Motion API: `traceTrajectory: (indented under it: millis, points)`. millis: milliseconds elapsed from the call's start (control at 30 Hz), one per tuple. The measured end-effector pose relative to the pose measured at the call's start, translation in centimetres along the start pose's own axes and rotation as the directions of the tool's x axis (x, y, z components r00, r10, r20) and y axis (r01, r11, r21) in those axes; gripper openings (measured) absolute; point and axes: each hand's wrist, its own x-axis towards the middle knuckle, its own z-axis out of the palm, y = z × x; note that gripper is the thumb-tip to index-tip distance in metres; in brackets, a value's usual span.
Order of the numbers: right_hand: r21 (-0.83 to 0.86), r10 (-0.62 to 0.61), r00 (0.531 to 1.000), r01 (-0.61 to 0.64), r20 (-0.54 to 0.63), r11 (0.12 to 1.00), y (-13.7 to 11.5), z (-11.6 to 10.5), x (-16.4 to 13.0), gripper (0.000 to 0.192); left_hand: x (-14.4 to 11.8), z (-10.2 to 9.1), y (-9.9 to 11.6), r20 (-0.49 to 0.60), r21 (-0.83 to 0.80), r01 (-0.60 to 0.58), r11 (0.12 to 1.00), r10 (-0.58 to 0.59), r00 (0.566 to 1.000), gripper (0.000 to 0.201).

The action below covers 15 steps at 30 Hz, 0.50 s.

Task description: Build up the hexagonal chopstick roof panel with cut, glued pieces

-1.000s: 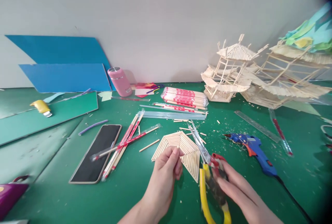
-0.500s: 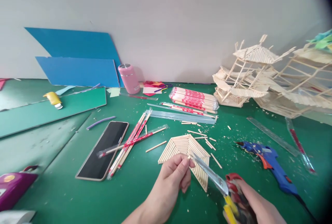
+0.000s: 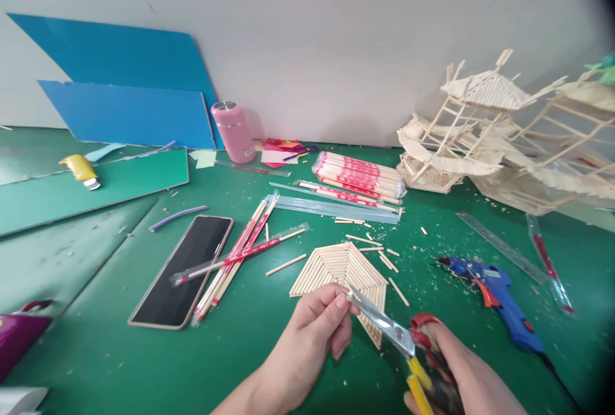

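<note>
My left hand [image 3: 312, 332] is closed in a pinch at the front middle. Thumb and forefinger grip a short wooden stick [image 3: 350, 298], of which only the end shows. My right hand [image 3: 464, 364] is wrapped round the red and yellow handles of a pair of scissors [image 3: 387, 325]. The blades point up and left, with their tips at the stick beside my left fingertips. Behind and partly under my left hand lies a fan-shaped panel of wooden sticks [image 3: 331, 262], laid in nested rows. Some of that panel is hidden by my hand and the blades.
A blue hot glue gun [image 3: 502, 300] lies right, its cord trailing. Left are wrapped chopsticks [image 3: 240, 248] across a phone [image 3: 185, 274]. Behind stand a chopstick bundle [image 3: 358, 175], a pink bottle [image 3: 234, 133] and stick-built pavilion models [image 3: 480, 133]. Cut stick pieces [image 3: 387, 261] lie scattered.
The view has shifted a little, so most things sit slightly further left and higher. The scissor blades look closer together, still at the stick by my left fingers.
</note>
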Motion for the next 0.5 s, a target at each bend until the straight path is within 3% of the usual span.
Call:
traceTrajectory:
  millis: [133, 333, 500]
  points:
    - [-0.024, -0.008, 0.994, 0.011, 0.11, 1.0, -0.74, -0.27, 0.26, 0.04, -0.06, 0.08, -0.11, 0.014, 0.015, 0.003, 1.0, -0.003, 1.0, 0.025]
    - [0.057, -0.008, 0.992, 0.001, 0.129, 0.998, -0.73, -0.07, 0.19, 0.043, -0.02, -0.1, -0.06, 0.049, 0.061, -0.017, 0.998, 0.014, 0.999, 0.026]
    - [0.084, 0.027, 0.996, -0.034, 0.083, 0.996, -0.21, 0.49, -0.3, 0.034, -0.58, -0.12, 0.59, 0.072, 0.374, -0.127, 0.919, 0.108, 0.992, 0.029]
